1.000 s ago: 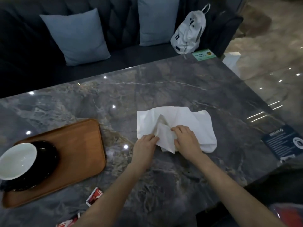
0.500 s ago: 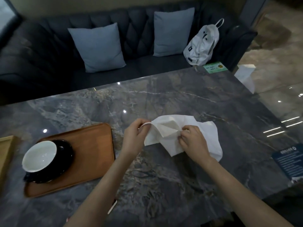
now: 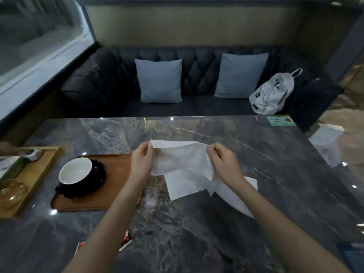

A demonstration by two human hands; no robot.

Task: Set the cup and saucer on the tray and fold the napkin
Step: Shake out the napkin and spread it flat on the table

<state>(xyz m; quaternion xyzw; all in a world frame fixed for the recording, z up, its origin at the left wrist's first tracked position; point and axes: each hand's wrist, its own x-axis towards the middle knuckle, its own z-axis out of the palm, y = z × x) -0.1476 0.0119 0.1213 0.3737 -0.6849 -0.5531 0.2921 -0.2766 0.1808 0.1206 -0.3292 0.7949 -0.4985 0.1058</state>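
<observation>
Lifted off the table (image 3: 256,174) now, the napkin (image 3: 183,166) is hanging between the left hand (image 3: 142,161) and right hand (image 3: 224,164), each pinching a top corner. Its limp lower half is drooping unevenly, so any fold is likely coming out crooked.

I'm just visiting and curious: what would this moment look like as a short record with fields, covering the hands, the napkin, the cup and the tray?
left hand: pinching the napkin's upper left corner
right hand: pinching the napkin's upper right corner
napkin: white, opened out and lifted, lower part draping toward the table, not folded
cup: white inside, empty, sitting on the saucer
saucer: black, on the tray's left part
tray: brown wood, left of the napkin
step left: folding the napkin
</observation>
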